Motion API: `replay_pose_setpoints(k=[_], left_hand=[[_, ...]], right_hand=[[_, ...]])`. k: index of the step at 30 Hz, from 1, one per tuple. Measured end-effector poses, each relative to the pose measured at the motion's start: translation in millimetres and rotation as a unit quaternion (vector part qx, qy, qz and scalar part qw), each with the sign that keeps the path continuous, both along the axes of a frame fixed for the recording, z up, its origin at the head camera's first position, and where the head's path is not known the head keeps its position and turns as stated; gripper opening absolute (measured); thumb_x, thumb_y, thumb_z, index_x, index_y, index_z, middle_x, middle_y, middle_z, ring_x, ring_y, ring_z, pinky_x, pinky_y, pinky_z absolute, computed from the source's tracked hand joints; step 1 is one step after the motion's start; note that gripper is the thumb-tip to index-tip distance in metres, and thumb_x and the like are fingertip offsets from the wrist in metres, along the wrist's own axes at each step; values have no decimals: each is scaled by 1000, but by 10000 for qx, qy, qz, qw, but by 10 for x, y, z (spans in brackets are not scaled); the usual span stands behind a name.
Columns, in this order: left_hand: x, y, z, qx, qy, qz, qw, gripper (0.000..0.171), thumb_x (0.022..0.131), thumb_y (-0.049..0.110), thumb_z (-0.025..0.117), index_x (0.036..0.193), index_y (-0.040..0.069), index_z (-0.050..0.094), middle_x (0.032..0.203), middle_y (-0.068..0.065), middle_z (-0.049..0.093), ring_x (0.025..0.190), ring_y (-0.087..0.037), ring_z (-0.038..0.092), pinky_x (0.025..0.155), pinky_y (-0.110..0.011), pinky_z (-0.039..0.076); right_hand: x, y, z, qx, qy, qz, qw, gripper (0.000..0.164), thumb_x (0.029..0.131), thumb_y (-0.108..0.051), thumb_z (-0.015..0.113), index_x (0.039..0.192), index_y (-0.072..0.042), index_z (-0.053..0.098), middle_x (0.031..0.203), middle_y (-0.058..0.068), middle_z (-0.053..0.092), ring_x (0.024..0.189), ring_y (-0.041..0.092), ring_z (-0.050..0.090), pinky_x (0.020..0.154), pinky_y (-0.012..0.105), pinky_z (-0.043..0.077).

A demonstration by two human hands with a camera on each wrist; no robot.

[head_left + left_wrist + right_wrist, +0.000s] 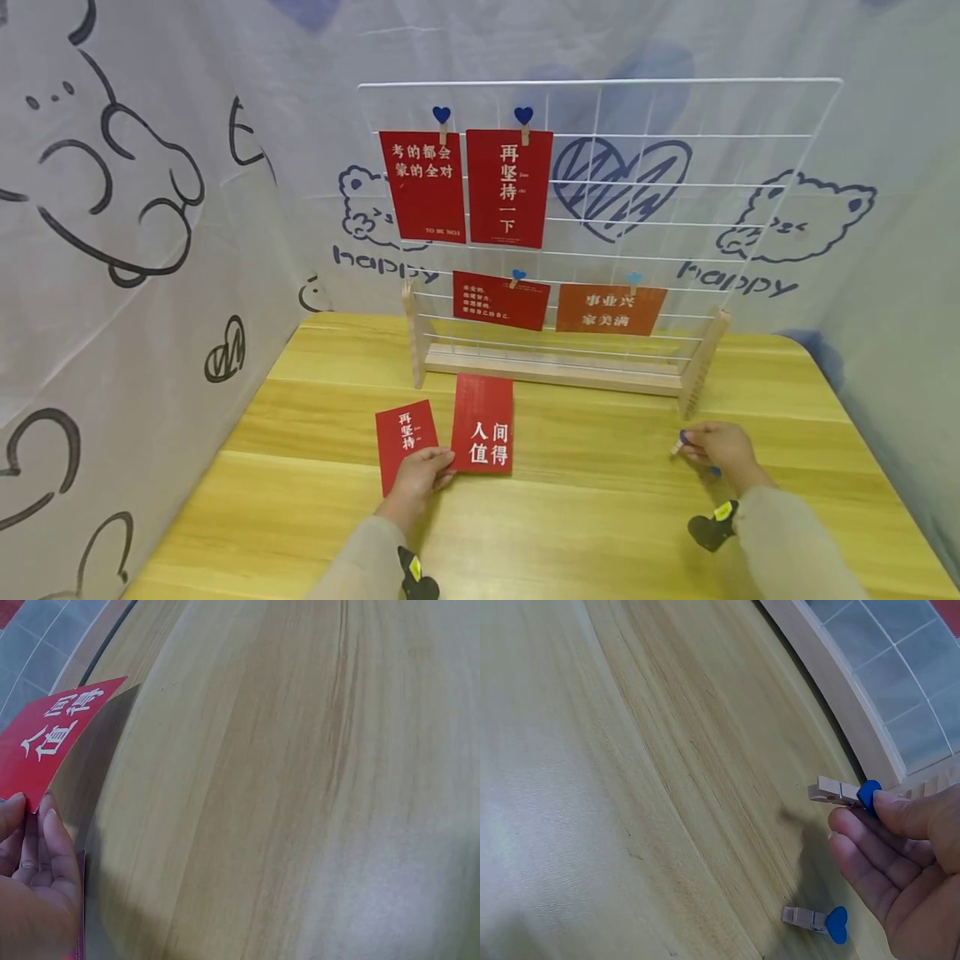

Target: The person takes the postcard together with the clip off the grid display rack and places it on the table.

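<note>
My left hand [418,479] pinches a red card [482,417] with white characters by its lower left corner. In the left wrist view that card [56,739] is raised off the tabletop and casts a shadow. Another red card [401,433] lies on the table, partly hidden behind the left hand. At the right, my right hand [726,454] pinches a small wooden clothespin [836,791] with a blue heart between thumb and fingers. A second blue-heart clothespin [814,920] lies on the table below this hand.
Behind the hands stands a white wire grid rack [660,200] on a wooden base [555,371]. Heart clothespins hold two red cards [510,208] in its upper row, and a red card [498,304] and an orange card [609,321] lower down. A patterned cloth [165,333] surrounds the table.
</note>
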State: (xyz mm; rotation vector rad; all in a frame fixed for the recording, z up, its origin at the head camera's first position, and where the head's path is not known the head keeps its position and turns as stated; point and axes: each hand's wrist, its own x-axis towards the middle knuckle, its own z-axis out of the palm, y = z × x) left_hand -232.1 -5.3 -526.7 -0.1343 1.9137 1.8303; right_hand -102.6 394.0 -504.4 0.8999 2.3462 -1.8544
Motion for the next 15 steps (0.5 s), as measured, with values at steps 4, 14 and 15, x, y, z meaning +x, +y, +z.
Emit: replay_pose_setpoints(k=[4, 14, 15], left_hand=[[-7, -4, 18, -3, -52, 7, 10000, 25, 85, 5, 52, 103, -13, 53, 80, -7, 60, 66, -13, 57, 63, -25, 49], [-125, 0, -193, 15, 78, 54, 10000, 22, 81, 12, 60, 96, -5, 60, 80, -10, 60, 66, -15, 59, 62, -25, 50], [-123, 6, -173, -38, 54, 76, 9999, 22, 81, 12, 59, 96, -5, 59, 80, -10, 60, 66, -15, 59, 62, -25, 50]], right_hand=[[-28, 14, -5, 82, -112, 157, 9998, 26, 85, 5, 45, 102, 25, 44, 64, 3, 61, 57, 9, 59, 58, 24, 51], [-52, 30, -30, 285, -405, 415, 9979, 21, 84, 5, 46, 95, 23, 49, 62, 3, 60, 54, 9, 58, 55, 23, 50], [-55, 32, -41, 297, -437, 422, 9977, 21, 84, 5, 46, 95, 22, 49, 61, 3, 60, 54, 8, 57, 55, 23, 50]])
